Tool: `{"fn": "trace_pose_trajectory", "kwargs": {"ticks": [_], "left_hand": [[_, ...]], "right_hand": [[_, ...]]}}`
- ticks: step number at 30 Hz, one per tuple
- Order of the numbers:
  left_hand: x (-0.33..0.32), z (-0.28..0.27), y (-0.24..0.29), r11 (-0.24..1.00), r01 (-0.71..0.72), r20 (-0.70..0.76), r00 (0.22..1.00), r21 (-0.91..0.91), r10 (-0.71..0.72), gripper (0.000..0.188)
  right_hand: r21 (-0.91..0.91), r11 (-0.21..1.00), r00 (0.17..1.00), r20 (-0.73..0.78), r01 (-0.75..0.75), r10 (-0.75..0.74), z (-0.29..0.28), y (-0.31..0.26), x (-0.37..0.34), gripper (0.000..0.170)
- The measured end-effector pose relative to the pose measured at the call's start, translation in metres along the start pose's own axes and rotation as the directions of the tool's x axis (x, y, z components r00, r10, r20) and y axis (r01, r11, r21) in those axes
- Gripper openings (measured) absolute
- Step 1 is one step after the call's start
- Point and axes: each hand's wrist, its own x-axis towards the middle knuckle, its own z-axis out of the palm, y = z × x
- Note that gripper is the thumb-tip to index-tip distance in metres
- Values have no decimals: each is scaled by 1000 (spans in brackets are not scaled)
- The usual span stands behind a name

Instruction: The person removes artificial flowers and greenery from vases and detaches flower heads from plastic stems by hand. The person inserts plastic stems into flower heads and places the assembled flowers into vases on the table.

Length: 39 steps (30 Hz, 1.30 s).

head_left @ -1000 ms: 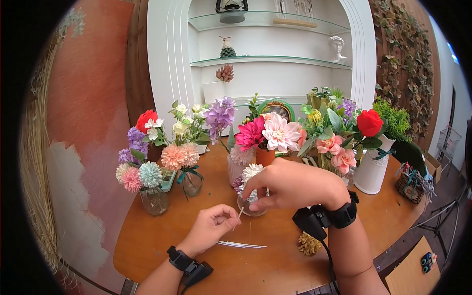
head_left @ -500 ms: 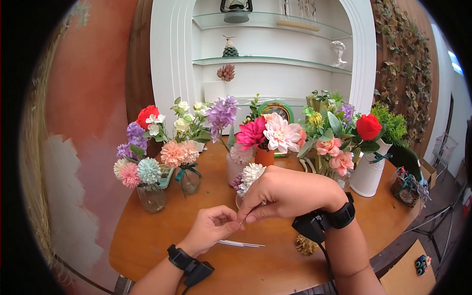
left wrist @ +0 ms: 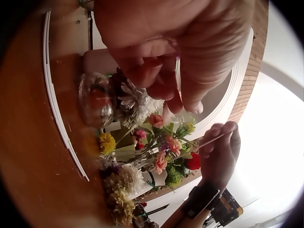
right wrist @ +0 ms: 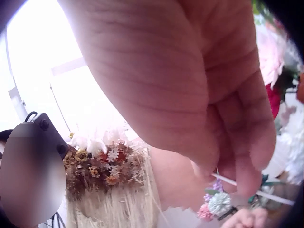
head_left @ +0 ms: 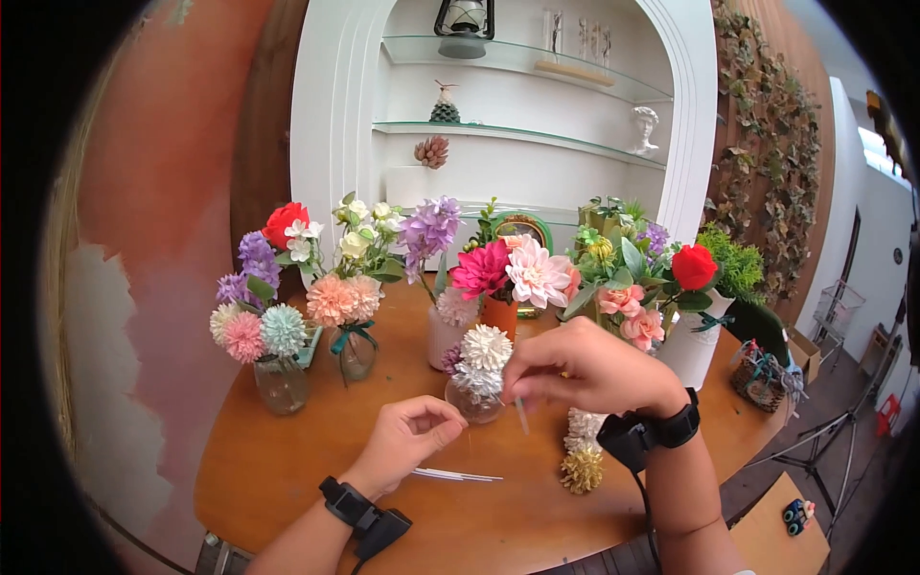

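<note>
My right hand (head_left: 599, 369) pinches a thin white stick (head_left: 521, 416) in the head view; the stick (right wrist: 275, 197) also crosses the fingers in the right wrist view. To its left, my left hand (head_left: 402, 443) hovers over the table, fingers loosely bent, nothing visible between them. White and silver pompom flowers (head_left: 486, 347) fill a small glass vase (head_left: 470, 404) behind the hands. Several white sticks (head_left: 458, 474) lie on the table (head_left: 383, 527) below the left hand. A gold pompom (head_left: 582, 471) and a white one (head_left: 585, 431) are under the right forearm.
Glass jars with pompom flowers (head_left: 282, 388) stand at the left. A pink bottle (head_left: 445, 335), an orange pot (head_left: 498, 316) and a white pitcher (head_left: 688, 355) with flowers stand behind. A basket (head_left: 757, 379) sits at the right edge.
The hands met at the stick half a second ago and are now apart. My right hand has moved right with the stick; the left hand has let go of it. The head view has shifted.
</note>
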Motion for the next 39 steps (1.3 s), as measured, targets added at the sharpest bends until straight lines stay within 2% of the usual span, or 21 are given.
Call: {"fn": "trace_pose_trajectory", "kwargs": {"ticks": [2, 4, 5, 8, 9, 10, 12, 14, 15, 17, 22, 23, 25, 26, 27, 29, 31, 32, 34, 36, 39], "left_hand": [[1, -1, -1, 999, 42, -28, 999, -7, -42, 13], [1, -2, -1, 997, 81, -43, 996, 0, -81, 14], [2, -2, -1, 997, 74, -45, 996, -8, -74, 14], [2, -3, -1, 995, 93, -36, 995, -22, -94, 14], [2, -2, -1, 996, 90, -40, 995, -15, -91, 14], [2, -2, -1, 996, 89, -44, 995, -7, -89, 14], [2, -2, -2, 996, 89, -41, 995, 5, -89, 15], [2, -1, -2, 996, 88, -38, 996, 17, -87, 15], [2, -1, -1, 995, 95, -37, 995, 15, -95, 16], [2, -1, 0, 994, 107, -46, 993, 18, -106, 16], [2, -1, -3, 985, 141, -42, 990, 102, -138, 18], [4, -4, -9, 983, 150, -48, 988, 104, -146, 18], [7, -10, -22, 905, -134, 92, 990, 403, 105, 20], [5, -9, -23, 905, -121, 80, 992, 407, 97, 20], [3, -6, -20, 823, -171, 137, 984, 542, 114, 24], [0, -1, -16, 644, -231, 243, 967, 730, 71, 33], [-3, 2, -19, 586, -279, 300, 952, 761, 63, 36], [-4, 2, -24, 589, -283, 318, 947, 757, 46, 38], [-4, 1, -31, 567, -297, 341, 940, 768, 31, 37], [-3, 0, -34, 548, -318, 373, 928, 774, 10, 37], [-1, 0, -28, 563, -196, 282, 957, 803, -70, 34]], "right_hand": [[-56, 998, 1000, 1, -21, 21, -9, 2, -15, 7], [320, 890, 921, -110, -324, 374, -10, 0, -32, 10], [433, 850, 916, -118, -300, 383, -11, 7, -41, 11], [464, 818, 866, -185, -340, 464, -10, 23, -58, 11], [302, 860, 837, -247, -412, 488, -7, 29, -61, 12], [303, 859, 837, -247, -412, 488, -5, 35, -63, 12], [-280, 819, 854, -314, -502, 416, -3, 43, -66, 12], [-247, 789, 822, -276, -562, 499, 1, 48, -67, 12], [-8, 860, 839, -228, -509, 494, 7, 57, -69, 12], [432, 824, 869, -155, -368, 469, 15, 57, -66, 14], [646, 750, 872, -278, -141, 404, 43, 45, -57, 14], [431, 895, 893, -347, -119, 285, 50, 37, -57, 10], [-98, 993, 915, -391, 61, -94, 62, 20, -53, 16], [-337, 922, 898, -320, 191, -303, 69, 20, -54, 12], [-522, 816, 932, -102, 248, -349, 67, 4, -59, 19], [-488, 737, 829, -44, 469, -557, 79, -20, -54, 21], [-181, 897, 904, -75, 403, -421, 97, -23, -69, 17], [-458, 618, 527, -325, 639, -785, 117, -22, -45, 20], [-359, 664, 607, -273, 656, -747, 115, -31, -55, 45], [-376, 679, 624, -275, 630, -731, 113, -41, -57, 48], [-381, 736, 666, -322, 560, -673, 109, -57, -56, 53]]}}
